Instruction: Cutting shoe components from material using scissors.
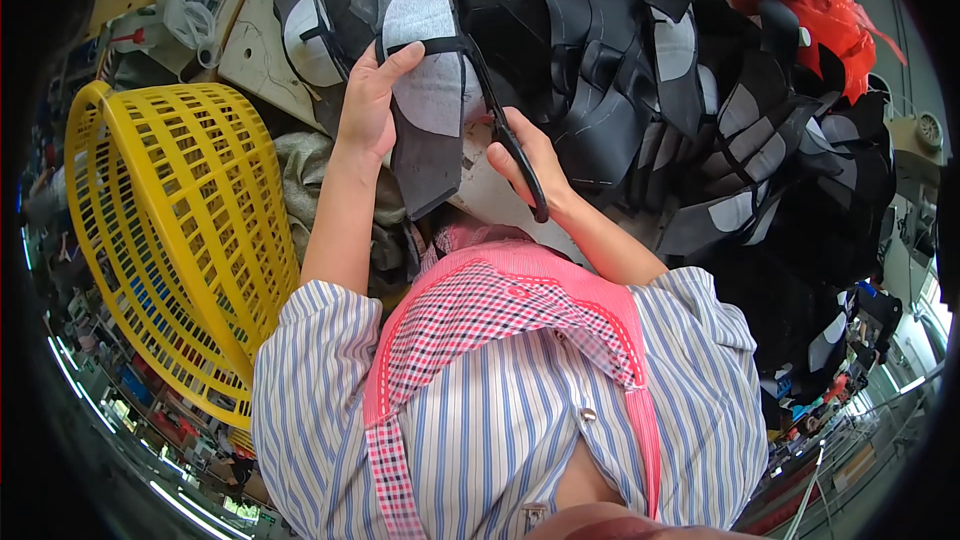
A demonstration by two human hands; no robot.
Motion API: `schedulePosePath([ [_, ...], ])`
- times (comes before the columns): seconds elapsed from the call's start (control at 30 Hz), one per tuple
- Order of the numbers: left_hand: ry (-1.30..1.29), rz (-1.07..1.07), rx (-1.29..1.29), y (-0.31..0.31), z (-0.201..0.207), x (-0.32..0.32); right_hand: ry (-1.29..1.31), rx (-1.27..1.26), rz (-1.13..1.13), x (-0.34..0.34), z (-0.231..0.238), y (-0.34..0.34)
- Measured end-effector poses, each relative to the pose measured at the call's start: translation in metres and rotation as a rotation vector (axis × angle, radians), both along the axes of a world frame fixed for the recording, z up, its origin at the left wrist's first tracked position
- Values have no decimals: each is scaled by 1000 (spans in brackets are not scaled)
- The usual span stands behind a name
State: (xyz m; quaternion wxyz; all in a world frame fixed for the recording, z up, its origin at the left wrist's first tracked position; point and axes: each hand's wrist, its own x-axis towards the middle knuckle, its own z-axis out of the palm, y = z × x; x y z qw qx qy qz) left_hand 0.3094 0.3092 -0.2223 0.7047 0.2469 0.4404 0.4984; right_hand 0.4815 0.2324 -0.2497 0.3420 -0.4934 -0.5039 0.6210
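Pale worktop [257,62] shows at the upper left and again as a patch between the hands, while black and grey pieces cover most of what lies ahead and to the right. Our left hand [365,110] grips a dark panel [425,168] with a silvery grey facing [430,100], thumb over its front, so the panel stands up before us. Our right hand [530,150] is closed around a long black curved tool [540,205], perhaps shears seen edge-on, set along the panel's right side; whether the two touch, we cannot tell. One narrow black strap [440,44] crosses the grey facing. As for progress, we judge that this panel is midway through being worked; a similar strapped piece [306,40] lies apart to the left, and a large heap of panels [745,140] fills the right, though we cannot tell which are finished and which are waiting. Room looks tightest at the right, where the heap comes near our right forearm [610,235], and at the left, where a yellow lattice basket [160,230] and crumpled greyish cloth [305,175] crowd our left forearm [340,210]. Most open is the space between our forearms, just ahead of the pink apron [480,265].
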Motion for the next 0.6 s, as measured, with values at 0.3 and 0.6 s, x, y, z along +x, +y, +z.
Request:
schedulePosePath([
  [0.3,-86,-17,-40,-5,-2,2,-15,-57,-60,0,-9,-5],
  [0.6,1,-16,60,5,9,-10,436,-107,213,13,35,-1],
])
